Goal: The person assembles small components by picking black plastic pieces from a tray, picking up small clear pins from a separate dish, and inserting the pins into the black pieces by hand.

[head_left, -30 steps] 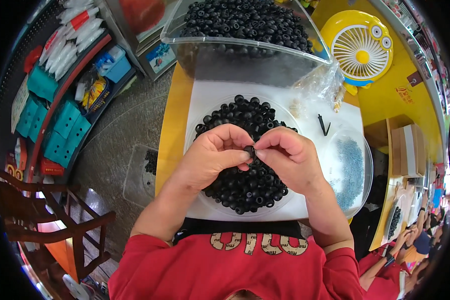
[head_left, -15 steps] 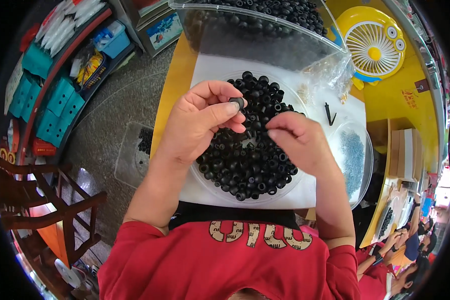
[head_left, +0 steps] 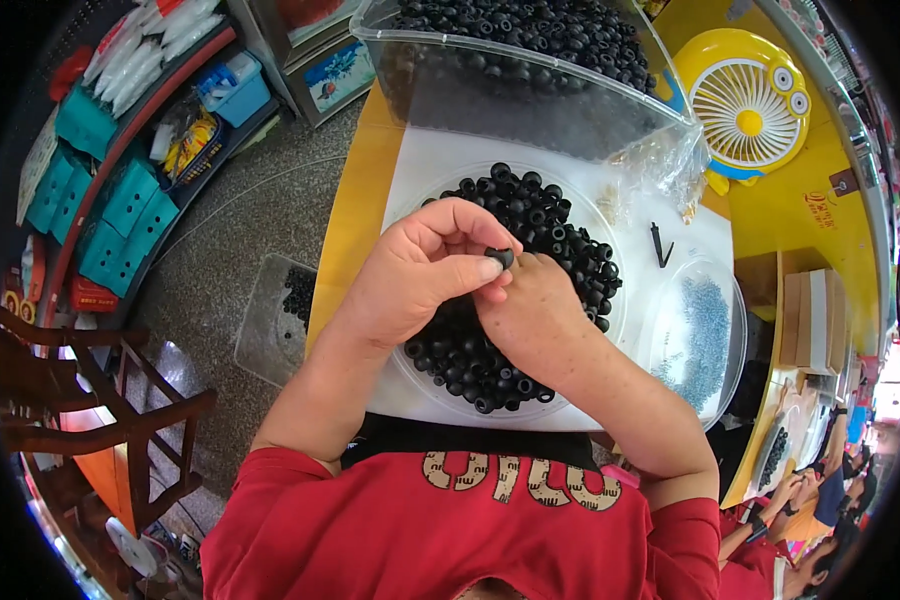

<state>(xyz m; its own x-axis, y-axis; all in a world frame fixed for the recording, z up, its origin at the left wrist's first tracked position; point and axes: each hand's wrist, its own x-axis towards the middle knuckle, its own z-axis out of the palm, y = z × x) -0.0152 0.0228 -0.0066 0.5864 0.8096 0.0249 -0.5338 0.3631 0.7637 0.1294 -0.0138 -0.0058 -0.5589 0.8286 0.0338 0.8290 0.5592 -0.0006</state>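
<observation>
Thumb and fingers of my left hand [head_left: 420, 270] pinch a small round black bead-like piece [head_left: 500, 258] with an opening in it. My right hand [head_left: 532, 305] is right up against it, palm down and fingers curled in. Its fingertips are mostly hidden, and whatever they grip cannot be made out. Both hands are over a pile of similar black pieces [head_left: 580, 255] in a round clear tray [head_left: 618, 215]. My right wrist covers part of the pile.
Beyond the tray stands a large clear bin [head_left: 530, 100] of black pieces. To the right are a clear plastic bag [head_left: 660, 175], a small black V-shaped tool [head_left: 660, 246], a round dish of bluish bits [head_left: 705, 330] and a yellow fan [head_left: 750, 110]. A clear box [head_left: 265, 325] lies at left.
My right hand has moved left from over the pile to meet my left hand. The left hand still pinches the black piece and has shifted slightly right and nearer.
</observation>
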